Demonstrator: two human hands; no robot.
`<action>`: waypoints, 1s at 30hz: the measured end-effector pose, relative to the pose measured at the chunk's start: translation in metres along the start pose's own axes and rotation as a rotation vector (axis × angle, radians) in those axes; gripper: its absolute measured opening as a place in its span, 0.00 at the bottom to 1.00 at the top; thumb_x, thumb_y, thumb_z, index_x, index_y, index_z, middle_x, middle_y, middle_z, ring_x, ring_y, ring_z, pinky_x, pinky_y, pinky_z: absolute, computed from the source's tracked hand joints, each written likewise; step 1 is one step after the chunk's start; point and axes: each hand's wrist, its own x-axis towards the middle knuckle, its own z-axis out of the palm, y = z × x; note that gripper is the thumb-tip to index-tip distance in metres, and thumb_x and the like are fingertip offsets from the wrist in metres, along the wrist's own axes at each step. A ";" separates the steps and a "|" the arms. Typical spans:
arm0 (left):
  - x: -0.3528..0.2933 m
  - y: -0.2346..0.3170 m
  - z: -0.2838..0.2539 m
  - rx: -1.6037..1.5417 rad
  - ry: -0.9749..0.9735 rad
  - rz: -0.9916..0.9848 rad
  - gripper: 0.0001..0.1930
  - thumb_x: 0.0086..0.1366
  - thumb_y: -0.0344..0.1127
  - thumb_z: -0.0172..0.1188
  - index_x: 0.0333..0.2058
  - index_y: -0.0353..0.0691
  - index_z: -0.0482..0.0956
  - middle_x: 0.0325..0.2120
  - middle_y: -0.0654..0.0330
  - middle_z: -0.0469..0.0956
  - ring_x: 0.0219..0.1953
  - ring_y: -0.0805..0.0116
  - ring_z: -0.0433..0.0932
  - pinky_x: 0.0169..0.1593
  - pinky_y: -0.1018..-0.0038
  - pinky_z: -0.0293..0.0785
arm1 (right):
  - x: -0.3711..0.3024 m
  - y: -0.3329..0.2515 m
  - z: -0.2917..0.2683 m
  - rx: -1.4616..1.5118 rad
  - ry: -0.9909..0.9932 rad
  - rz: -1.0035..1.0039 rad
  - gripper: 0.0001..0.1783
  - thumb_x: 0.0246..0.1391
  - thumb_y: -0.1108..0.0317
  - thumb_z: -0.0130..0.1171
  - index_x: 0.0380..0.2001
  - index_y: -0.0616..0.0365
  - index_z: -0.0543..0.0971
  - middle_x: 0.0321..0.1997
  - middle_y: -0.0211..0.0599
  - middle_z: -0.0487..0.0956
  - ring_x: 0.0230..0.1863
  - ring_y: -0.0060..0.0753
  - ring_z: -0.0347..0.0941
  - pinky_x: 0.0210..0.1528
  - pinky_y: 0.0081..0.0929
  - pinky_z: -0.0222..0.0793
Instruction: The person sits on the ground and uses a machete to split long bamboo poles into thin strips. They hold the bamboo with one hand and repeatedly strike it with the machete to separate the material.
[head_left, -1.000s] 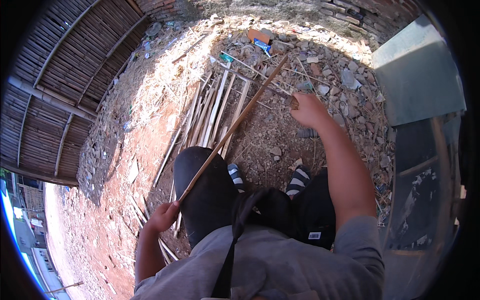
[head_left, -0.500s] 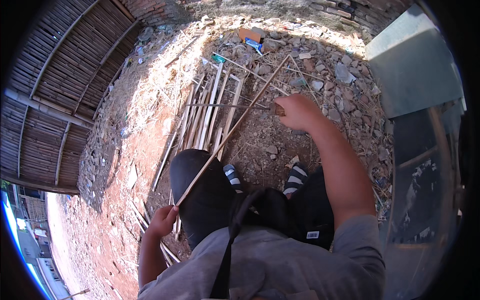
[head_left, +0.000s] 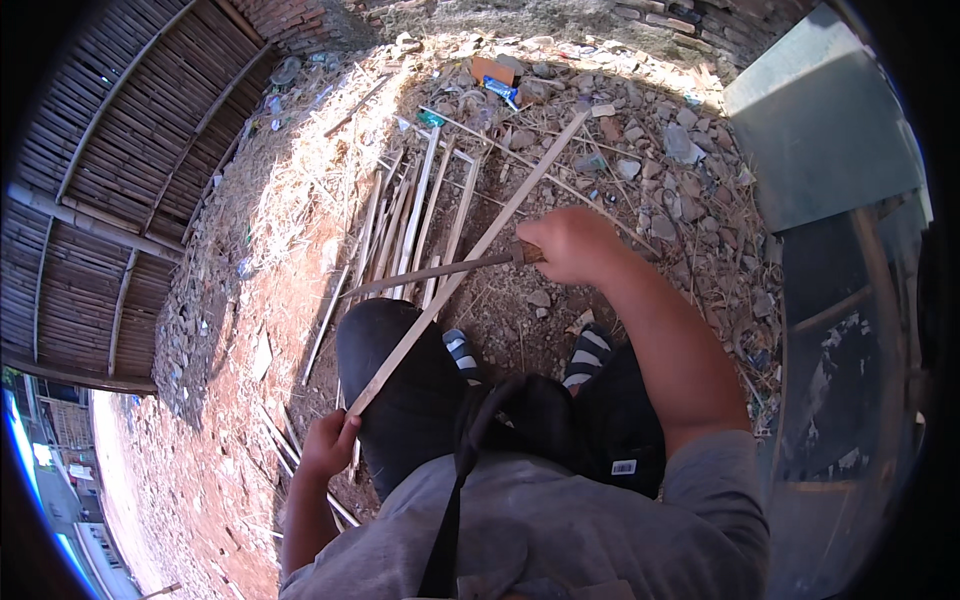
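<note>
My left hand (head_left: 328, 445) is closed around the near end of a long pale bamboo or wooden strip (head_left: 520, 195). The strip slants up to the right, passing over my left knee, with its far end above the rubble. In my right hand (head_left: 572, 245) is the wooden handle of a long-bladed knife (head_left: 425, 273), like a machete. Its dark blade points left and crosses the strip near mid-length; whether the edge bites into it I cannot tell. Beyond my knee several similar strips (head_left: 408, 225) lie side by side on the ground.
Broken stones (head_left: 690, 190) and dry straw cover the ground ahead and to the right. A slatted bamboo wall (head_left: 120, 130) stands on the left, a brick wall (head_left: 670, 22) at the back. Grey-green panels (head_left: 820, 140) lean at the right. My sandalled feet (head_left: 590, 355) are below.
My right hand and the knife have come nearer to me along the strip, and the blade now tilts down to the left. The strip has turned, showing a wider, paler face.
</note>
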 end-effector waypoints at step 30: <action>-0.009 -0.009 0.031 0.320 0.291 0.120 0.22 0.66 0.51 0.60 0.26 0.38 0.70 0.18 0.45 0.75 0.22 0.37 0.76 0.27 0.47 0.69 | 0.005 0.017 0.018 0.069 0.287 0.111 0.15 0.49 0.61 0.67 0.36 0.57 0.77 0.29 0.47 0.81 0.35 0.53 0.80 0.40 0.48 0.76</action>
